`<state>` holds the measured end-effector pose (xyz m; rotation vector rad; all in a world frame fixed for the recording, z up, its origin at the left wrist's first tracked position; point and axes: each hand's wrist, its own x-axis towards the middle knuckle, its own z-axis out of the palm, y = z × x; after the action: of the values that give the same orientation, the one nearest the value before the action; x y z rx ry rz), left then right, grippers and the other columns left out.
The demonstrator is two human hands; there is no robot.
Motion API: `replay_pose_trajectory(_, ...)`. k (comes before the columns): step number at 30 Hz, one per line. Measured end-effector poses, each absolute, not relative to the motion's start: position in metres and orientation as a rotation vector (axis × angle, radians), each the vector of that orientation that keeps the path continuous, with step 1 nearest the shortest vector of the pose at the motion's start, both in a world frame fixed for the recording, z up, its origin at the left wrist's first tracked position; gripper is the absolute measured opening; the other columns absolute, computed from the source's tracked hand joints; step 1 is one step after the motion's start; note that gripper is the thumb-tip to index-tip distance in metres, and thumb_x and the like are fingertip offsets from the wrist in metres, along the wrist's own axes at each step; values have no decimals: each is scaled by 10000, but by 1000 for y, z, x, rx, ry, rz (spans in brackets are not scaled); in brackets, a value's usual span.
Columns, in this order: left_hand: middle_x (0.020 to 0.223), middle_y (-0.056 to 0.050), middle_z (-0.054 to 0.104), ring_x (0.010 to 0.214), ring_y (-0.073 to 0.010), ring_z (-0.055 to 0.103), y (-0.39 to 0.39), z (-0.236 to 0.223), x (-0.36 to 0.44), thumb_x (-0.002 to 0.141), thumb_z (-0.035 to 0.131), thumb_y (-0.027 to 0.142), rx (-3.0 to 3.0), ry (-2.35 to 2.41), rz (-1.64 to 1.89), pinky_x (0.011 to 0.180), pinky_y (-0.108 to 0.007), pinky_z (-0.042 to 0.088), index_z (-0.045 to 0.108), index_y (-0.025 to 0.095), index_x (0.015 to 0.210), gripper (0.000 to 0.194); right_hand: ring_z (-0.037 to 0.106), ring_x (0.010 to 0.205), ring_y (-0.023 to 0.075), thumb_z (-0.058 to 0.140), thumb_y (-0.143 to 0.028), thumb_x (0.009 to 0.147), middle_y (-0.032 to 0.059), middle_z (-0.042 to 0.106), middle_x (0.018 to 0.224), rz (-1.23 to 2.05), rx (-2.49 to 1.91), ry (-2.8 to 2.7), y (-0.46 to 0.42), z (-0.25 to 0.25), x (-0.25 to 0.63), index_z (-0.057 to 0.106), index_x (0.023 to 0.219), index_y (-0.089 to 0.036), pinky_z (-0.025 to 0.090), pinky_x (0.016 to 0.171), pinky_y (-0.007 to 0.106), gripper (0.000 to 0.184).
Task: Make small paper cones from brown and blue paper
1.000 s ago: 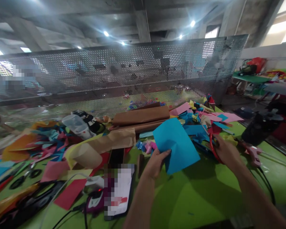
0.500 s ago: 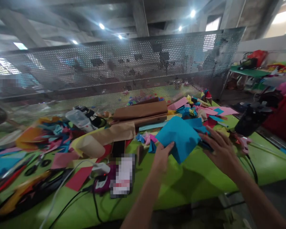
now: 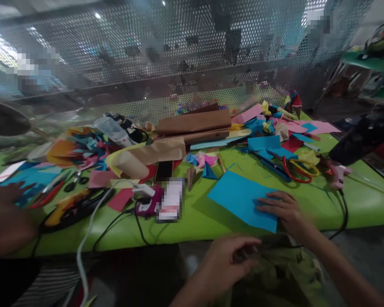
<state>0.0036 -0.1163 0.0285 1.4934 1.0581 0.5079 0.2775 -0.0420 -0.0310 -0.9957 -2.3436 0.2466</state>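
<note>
A sheet of blue paper (image 3: 240, 198) is tilted over the front part of the green table (image 3: 198, 230), its shadow showing at the left. My right hand (image 3: 284, 209) grips the sheet's right side, fingers extended across its top; the thumb is hidden. Below the table's front edge, my left hand (image 3: 228, 262) is half curled, thumb and fingers apart, with nothing visible in it. Scissors with red and yellow handles (image 3: 296, 168) lie behind my right hand. A small folded blue paper piece (image 3: 209, 172) sits behind the sheet.
Another person's hand (image 3: 13, 217) is over blue paper at the far left. A phone (image 3: 171, 200), a purple charger (image 3: 147, 200) and cables are left of the sheet. At right is a pink glue gun (image 3: 337, 177). Brown paper rolls (image 3: 195, 123) lie before a perforated metal screen (image 3: 166, 47).
My left hand has let go of the blue paper and drawn back below the table edge. My right hand has taken hold of the sheet, now lower. Another person's hand has appeared at left.
</note>
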Motion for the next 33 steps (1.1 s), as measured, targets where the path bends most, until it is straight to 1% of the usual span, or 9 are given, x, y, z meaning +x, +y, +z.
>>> replay_pose_trajectory(3, 1416, -75, 623, 1303, -337, 533, -108, 31, 3, 787, 775, 188, 1935, 1269, 634, 1109, -481, 381, 643, 360, 1372, 624, 611, 1233, 255, 461, -69, 905, -24, 707, 1346, 303, -1049, -2396, -46, -35, 278, 705, 1277, -387, 413, 1052, 501, 546)
replay_pose_trajectory(5, 1538, -72, 523, 1393, -364, 443, -98, 23, 7, 766, 778, 148, 2118, 1325, 568, 1155, -548, 299, 571, 355, 1443, 738, 618, 1224, 251, 463, -48, 878, -25, 715, 1334, 340, -1047, -2417, -49, -36, 278, 705, 1275, -383, 405, 1064, 502, 572)
replay_pose_trajectory(6, 1539, -75, 523, 1380, -365, 458, -93, 18, 10, 770, 772, 143, 2170, 1324, 509, 1148, -563, 296, 565, 338, 1447, 735, 623, 1216, 246, 461, -39, 868, -25, 719, 1327, 364, -1041, -2420, -49, -35, 279, 704, 1275, -380, 407, 1068, 498, 584)
replay_pose_trajectory(11, 1338, -33, 689, 1204, -293, 595, -84, -4, 14, 901, 638, 129, 2228, 1382, 488, 1022, -499, 401, 719, 293, 1170, 325, 627, 1204, 244, 484, -26, 846, 10, 730, 1302, 502, -1072, -2359, -49, -32, 289, 699, 1265, -324, 474, 1026, 469, 558)
replay_pose_trajectory(15, 1122, -31, 755, 1036, -241, 645, -82, -7, 13, 980, 567, 182, 2169, 1489, 633, 884, -396, 457, 703, 235, 990, 146, 649, 1105, 254, 534, -134, 947, 46, 756, 1214, 535, -1165, -2239, -44, -28, 299, 704, 1181, -270, 507, 965, 464, 320)
replay_pose_trajectory(18, 921, -40, 731, 891, -223, 650, -74, -5, 15, 1005, 536, 221, 2130, 1603, 628, 746, -326, 453, 648, 204, 934, 134, 649, 1008, 252, 560, -259, 995, 53, 768, 1080, 518, -1278, -2141, -39, -26, 301, 712, 1095, -257, 523, 892, 441, 181)
replay_pose_trajectory(21, 827, -23, 681, 790, -197, 639, -62, -3, 19, 1014, 512, 215, 2099, 1726, 597, 671, -287, 417, 597, 202, 926, 124, 642, 979, 259, 568, -302, 1000, 59, 757, 1021, 490, -1357, -2083, -34, -23, 300, 706, 1073, -242, 520, 860, 435, 167)
replay_pose_trajectory(28, 884, -29, 625, 752, -173, 602, -45, -6, 29, 982, 517, 172, 2222, 1937, 444, 613, -272, 367, 540, 211, 872, 119, 651, 962, 263, 564, -293, 998, 71, 741, 1025, 508, -1423, -2084, -22, -23, 296, 683, 1066, -220, 511, 850, 436, 155)
replay_pose_trajectory(33, 850, -33, 601, 791, -202, 590, -43, -9, 30, 951, 537, 161, 2321, 1999, 346, 645, -300, 382, 535, 211, 843, 119, 639, 987, 282, 543, -320, 1008, 85, 719, 1047, 532, -1495, -2075, -20, -27, 294, 650, 1108, -214, 510, 857, 461, 181)
